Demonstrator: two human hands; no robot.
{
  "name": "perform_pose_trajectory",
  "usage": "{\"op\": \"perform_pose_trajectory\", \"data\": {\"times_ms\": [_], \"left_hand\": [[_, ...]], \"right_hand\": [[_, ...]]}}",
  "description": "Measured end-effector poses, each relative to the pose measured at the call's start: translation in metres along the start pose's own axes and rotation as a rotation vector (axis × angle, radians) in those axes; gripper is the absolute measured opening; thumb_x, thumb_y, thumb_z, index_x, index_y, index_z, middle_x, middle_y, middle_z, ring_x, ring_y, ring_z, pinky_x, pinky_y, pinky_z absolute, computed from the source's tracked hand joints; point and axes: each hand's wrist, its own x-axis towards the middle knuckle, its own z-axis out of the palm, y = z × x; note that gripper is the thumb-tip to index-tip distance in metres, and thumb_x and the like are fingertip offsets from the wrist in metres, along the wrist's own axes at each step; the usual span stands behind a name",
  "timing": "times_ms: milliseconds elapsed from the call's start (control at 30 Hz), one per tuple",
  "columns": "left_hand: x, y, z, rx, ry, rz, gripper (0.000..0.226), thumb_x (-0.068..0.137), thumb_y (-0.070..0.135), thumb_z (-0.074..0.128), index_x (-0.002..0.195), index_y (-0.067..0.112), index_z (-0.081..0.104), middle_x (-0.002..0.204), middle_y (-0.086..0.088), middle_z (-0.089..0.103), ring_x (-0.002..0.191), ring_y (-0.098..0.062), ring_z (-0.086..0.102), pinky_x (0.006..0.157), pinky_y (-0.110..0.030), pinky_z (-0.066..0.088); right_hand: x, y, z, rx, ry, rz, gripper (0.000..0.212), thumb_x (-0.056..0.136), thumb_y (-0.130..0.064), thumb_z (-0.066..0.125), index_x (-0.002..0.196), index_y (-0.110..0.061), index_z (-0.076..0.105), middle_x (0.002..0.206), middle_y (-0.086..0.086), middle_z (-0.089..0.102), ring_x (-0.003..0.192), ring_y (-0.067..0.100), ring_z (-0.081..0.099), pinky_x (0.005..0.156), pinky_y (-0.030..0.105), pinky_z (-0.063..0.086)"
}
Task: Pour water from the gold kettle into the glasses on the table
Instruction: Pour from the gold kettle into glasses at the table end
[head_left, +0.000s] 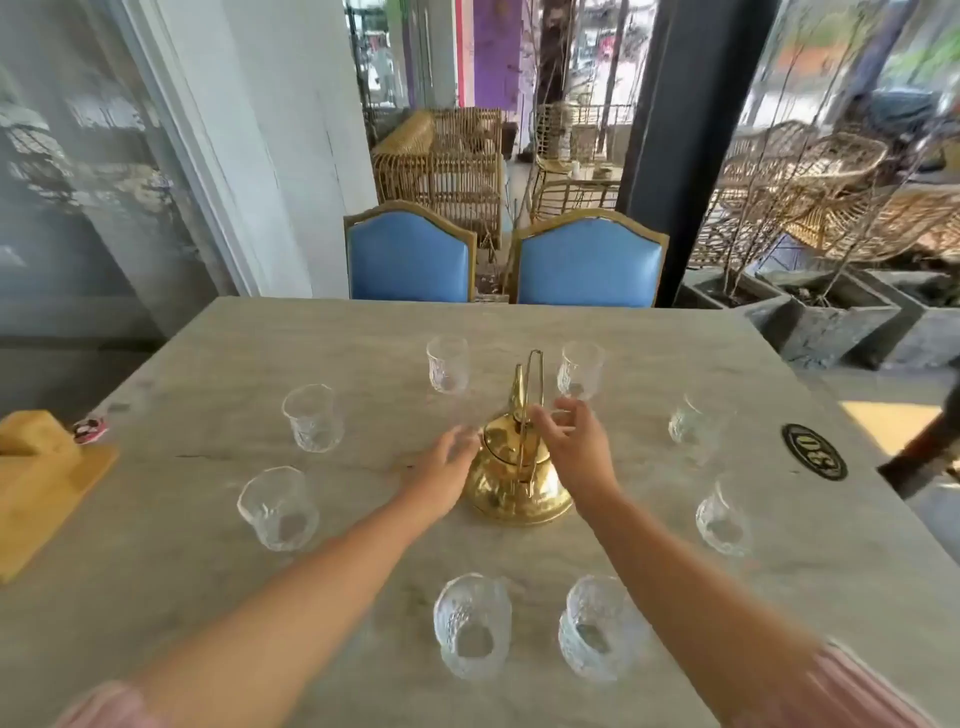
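While upright, eight glasses (471, 623), one kettle (514, 483)

We face grey marbled table (675, 519). At 12 o'clock, gold-framed pair at far edge: left blue chair (410, 260), right blue chair (587, 265). Beyond them we see rattan seating (441, 166) in daylight. White column (291, 130) at 11, glass wall (78, 182) at 10, dark pillar (670, 130) at 1, concrete planters (841, 322) with bare twigs at 2.

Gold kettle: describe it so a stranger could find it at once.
Find the stone table facing two blue chairs. Clear glasses ring its middle, and the gold kettle stands inside that ring. It alone is shiny metal with an upright handle.
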Motion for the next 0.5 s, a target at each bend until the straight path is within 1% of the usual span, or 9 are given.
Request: {"op": "perform_pose_trajectory", "data": {"times_ms": [67,133,200,233,267,333,367,433,500], "left_hand": [[0.013,-0.007,0.002,0.021,-0.027,0.043,0.05,0.1,0.038,0.033,0.147,0.021,0.031,0.152,-0.002,0.033,0.14,-0.02,0.031,0.106,-0.023,0.018],[0.027,-0.017,0.007,0.051,-0.062,0.088,0.051,0.1,0.038,0.032,0.148,0.022,0.026,0.156,-0.005,0.027,0.143,-0.02,0.026,0.111,-0.028,0.018],[0.041,-0.025,0.012,0.135,-0.091,0.095,0.051,0.101,0.038,0.03,0.149,0.022,0.023,0.157,-0.005,0.023,0.145,-0.02,0.021,0.113,-0.031,0.017],[0.047,-0.029,0.013,0.18,-0.104,0.1,0.051,0.102,0.037,0.029,0.149,0.021,0.021,0.158,-0.005,0.022,0.146,-0.02,0.018,0.113,-0.031,0.016],[0.051,-0.031,0.012,0.198,-0.119,0.115,0.052,0.102,0.037,0.03,0.15,0.021,0.02,0.158,-0.004,0.02,0.146,-0.02,0.015,0.114,-0.032,0.014],[0.056,-0.038,0.012,0.191,-0.138,0.163,0.053,0.102,0.035,0.032,0.15,0.019,0.017,0.159,-0.004,0.016,0.147,-0.02,0.008,0.115,-0.032,0.01],[0.057,-0.041,0.012,0.187,-0.15,0.183,0.054,0.102,0.035,0.033,0.151,0.018,0.016,0.159,-0.004,0.014,0.148,-0.02,0.005,0.116,-0.034,0.008],[0.058,-0.047,0.014,0.191,-0.167,0.216,0.06,0.099,0.043,0.034,0.151,0.02,0.014,0.16,-0.003,0.013,0.148,-0.02,0.003,0.119,-0.04,0.008],[0.059,-0.053,0.014,0.231,-0.19,0.253,0.069,0.092,0.055,0.03,0.151,0.027,0.008,0.16,-0.001,0.009,0.148,-0.019,-0.001,0.119,-0.044,0.008]], "right_hand": [[0.005,-0.001,0.013,0.041,0.067,-0.001,0.049,0.085,-0.034,0.068,0.123,-0.01,0.048,0.102,0.001,0.062,0.08,0.007,0.059,0.069,0.02,0.049],[0.004,0.002,0.023,-0.001,0.092,-0.001,0.041,0.083,-0.034,0.07,0.112,-0.016,0.048,0.094,-0.003,0.062,0.078,0.007,0.06,0.072,0.024,0.053],[0.006,0.002,0.031,-0.032,0.075,0.02,0.029,0.085,-0.032,0.068,0.103,-0.018,0.05,0.086,-0.004,0.06,0.075,0.01,0.058,0.06,0.015,0.049],[0.008,0.003,0.033,-0.007,0.059,0.028,0.021,0.086,-0.031,0.066,0.097,-0.017,0.053,0.081,-0.003,0.06,0.071,0.011,0.058,0.055,0.013,0.047],[0.01,0.003,0.035,0.036,0.053,0.036,0.016,0.089,-0.03,0.063,0.089,-0.015,0.056,0.074,-0.001,0.06,0.065,0.01,0.057,0.054,0.014,0.046],[0.01,0.002,0.038,0.115,0.032,0.065,0.026,0.092,-0.031,0.058,0.072,-0.015,0.054,0.057,-0.002,0.054,0.046,0.007,0.049,0.049,0.016,0.041],[0.01,0.002,0.039,0.172,0.033,0.092,0.032,0.092,-0.034,0.057,0.068,-0.015,0.051,0.05,-0.004,0.048,0.041,0.007,0.043,0.046,0.018,0.038],[0.01,0.001,0.04,0.312,0.053,0.161,0.035,0.092,-0.039,0.056,0.067,-0.015,0.049,0.048,-0.006,0.039,0.04,0.007,0.035,0.044,0.021,0.033],[0.011,0.001,0.04,0.389,0.082,0.199,0.04,0.092,-0.043,0.054,0.063,-0.017,0.044,0.05,-0.005,0.037,0.041,0.008,0.033,0.044,0.022,0.03]]}}
